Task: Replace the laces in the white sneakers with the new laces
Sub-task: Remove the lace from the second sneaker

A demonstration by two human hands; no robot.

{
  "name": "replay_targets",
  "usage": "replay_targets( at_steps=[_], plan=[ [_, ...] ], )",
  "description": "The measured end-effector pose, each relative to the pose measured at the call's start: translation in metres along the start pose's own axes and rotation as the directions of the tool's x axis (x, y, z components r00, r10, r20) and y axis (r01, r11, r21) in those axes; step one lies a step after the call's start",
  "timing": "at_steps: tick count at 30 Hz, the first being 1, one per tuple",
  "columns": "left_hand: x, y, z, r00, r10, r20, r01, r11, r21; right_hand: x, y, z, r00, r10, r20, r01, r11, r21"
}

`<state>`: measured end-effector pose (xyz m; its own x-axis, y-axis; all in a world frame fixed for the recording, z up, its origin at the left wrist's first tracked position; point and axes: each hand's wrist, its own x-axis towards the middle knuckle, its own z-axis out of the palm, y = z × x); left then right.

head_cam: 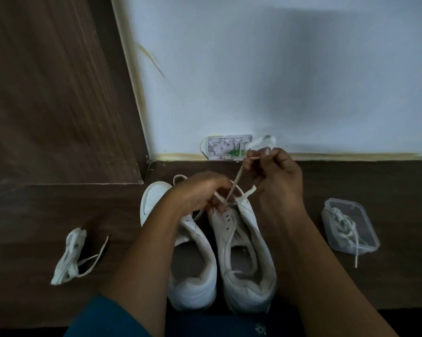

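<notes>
Two white sneakers stand side by side on the dark wooden floor, toes pointing to the wall: the left sneaker (pixel 193 271) and the right sneaker (pixel 244 259). A white lace (pixel 237 178) runs up from the right sneaker's front eyelets. My right hand (pixel 275 173) pinches that lace and holds it raised above the toe. My left hand (pixel 200 193) rests over the toes and pinches the lace near the eyelets. Part of the lace trails back into the right sneaker's opening.
A bundle of loose white laces (pixel 70 256) lies on the floor to the left. A clear plastic box (pixel 350 224) holding another lace sits to the right. A wooden panel (pixel 59 93) rises at the left, a pale wall (pixel 278 69) behind.
</notes>
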<state>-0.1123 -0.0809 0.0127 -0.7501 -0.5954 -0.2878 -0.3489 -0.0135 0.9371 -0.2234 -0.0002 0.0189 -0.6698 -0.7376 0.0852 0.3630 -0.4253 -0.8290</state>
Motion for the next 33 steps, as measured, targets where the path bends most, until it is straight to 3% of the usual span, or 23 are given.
replay_targets(
  at_steps=[2, 3, 4, 6, 7, 8, 9, 10, 12, 13, 14, 16, 17, 19, 20, 23, 24, 25, 26, 28, 31, 33],
  plan=[
    [0.001, 0.003, 0.005, 0.998, 0.043, -0.037, -0.041, 0.998, 0.045, 0.004, 0.004, -0.005, 1.000, 0.011, -0.022, -0.014, 0.987, -0.158],
    [0.002, 0.008, 0.005, 0.989, 0.115, -0.098, -0.120, 0.991, -0.056, 0.004, 0.005, -0.008, 0.999, 0.039, 0.007, -0.034, 0.939, -0.344],
    [0.001, 0.015, 0.004, 0.969, 0.193, -0.156, -0.223, 0.954, -0.202, 0.002, 0.007, -0.010, 0.994, 0.084, 0.065, -0.033, 0.826, -0.563],
    [-0.002, 0.029, -0.001, 0.912, 0.342, -0.227, -0.410, 0.785, -0.465, -0.004, 0.010, -0.011, 0.946, 0.240, 0.218, 0.073, 0.495, -0.866],
    [-0.004, 0.033, -0.003, 0.890, 0.378, -0.253, -0.455, 0.716, -0.529, -0.007, 0.011, -0.009, 0.921, 0.274, 0.276, 0.160, 0.380, -0.911],
    [-0.004, 0.034, -0.003, 0.884, 0.381, -0.270, -0.467, 0.702, -0.538, -0.008, 0.012, -0.006, 0.919, 0.250, 0.306, 0.212, 0.342, -0.915],
    [-0.001, 0.031, -0.002, 0.892, 0.350, -0.287, -0.450, 0.747, -0.489, -0.008, 0.012, -0.005, 0.937, 0.189, 0.295, 0.204, 0.390, -0.898],
    [0.002, 0.024, -0.003, 0.907, 0.296, -0.300, -0.398, 0.836, -0.378, -0.008, 0.012, -0.003, 0.962, 0.119, 0.246, 0.143, 0.550, -0.823],
    [0.006, 0.007, -0.005, 0.955, 0.163, -0.247, -0.186, 0.980, -0.074, -0.008, 0.006, 0.003, 0.990, 0.011, 0.138, 0.053, 0.891, -0.451],
    [0.007, 0.000, -0.006, 0.982, 0.089, -0.169, -0.081, 0.995, 0.054, -0.007, 0.001, 0.005, 0.993, -0.027, 0.116, 0.054, 0.969, -0.241],
    [0.006, -0.005, -0.005, 0.996, 0.043, -0.077, -0.033, 0.992, 0.124, -0.006, -0.004, 0.006, 0.995, -0.057, 0.084, 0.066, 0.991, -0.114],
    [0.003, -0.002, 0.002, 0.995, 0.103, -0.002, -0.102, 0.994, 0.047, -0.001, -0.005, 0.001, 0.997, -0.073, 0.026, 0.075, 0.991, -0.108],
    [0.002, 0.004, 0.003, 0.986, 0.157, -0.063, -0.161, 0.985, -0.065, 0.004, 0.000, -0.004, 0.998, -0.065, -0.009, 0.061, 0.965, -0.254],
    [0.000, 0.020, 0.003, 0.945, 0.222, -0.239, -0.268, 0.947, -0.179, 0.004, 0.010, -0.011, 0.999, -0.033, 0.011, 0.033, 0.783, -0.622],
    [0.001, 0.024, 0.001, 0.929, 0.244, -0.279, -0.301, 0.936, -0.182, 0.005, 0.014, -0.013, 1.000, -0.010, 0.018, 0.020, 0.735, -0.678],
    [0.005, 0.020, 0.004, 0.960, 0.220, -0.172, -0.233, 0.971, -0.060, 0.007, 0.012, -0.014, 0.999, 0.040, 0.019, -0.024, 0.851, -0.524],
    [0.007, 0.014, 0.008, 0.974, 0.181, -0.135, -0.168, 0.980, 0.104, 0.006, 0.009, -0.014, 1.000, 0.026, 0.015, -0.012, 0.806, -0.592],
    [0.009, 0.010, 0.011, 0.980, 0.156, -0.120, -0.108, 0.937, 0.331, 0.008, 0.009, -0.016, 1.000, 0.016, 0.012, -0.002, 0.677, -0.736],
    [0.012, 0.006, 0.015, 0.984, 0.139, -0.111, -0.057, 0.837, 0.545, 0.009, 0.010, -0.019, 0.999, 0.021, 0.026, 0.011, 0.504, -0.864],
    [0.014, 0.003, 0.020, 0.986, 0.130, -0.100, -0.007, 0.642, 0.767, 0.006, 0.013, -0.018, 0.992, 0.100, 0.077, 0.056, 0.195, -0.979],
    [0.017, -0.003, 0.023, 0.982, 0.107, -0.153, 0.068, 0.557, 0.828, 0.001, 0.011, -0.015, 0.951, 0.296, 0.092, 0.059, 0.118, -0.991],
    [0.017, -0.006, 0.026, 0.975, 0.134, -0.174, 0.076, 0.537, 0.840, 0.002, 0.010, -0.016, 0.948, 0.303, 0.098, 0.073, 0.093, -0.993]
  ],
)
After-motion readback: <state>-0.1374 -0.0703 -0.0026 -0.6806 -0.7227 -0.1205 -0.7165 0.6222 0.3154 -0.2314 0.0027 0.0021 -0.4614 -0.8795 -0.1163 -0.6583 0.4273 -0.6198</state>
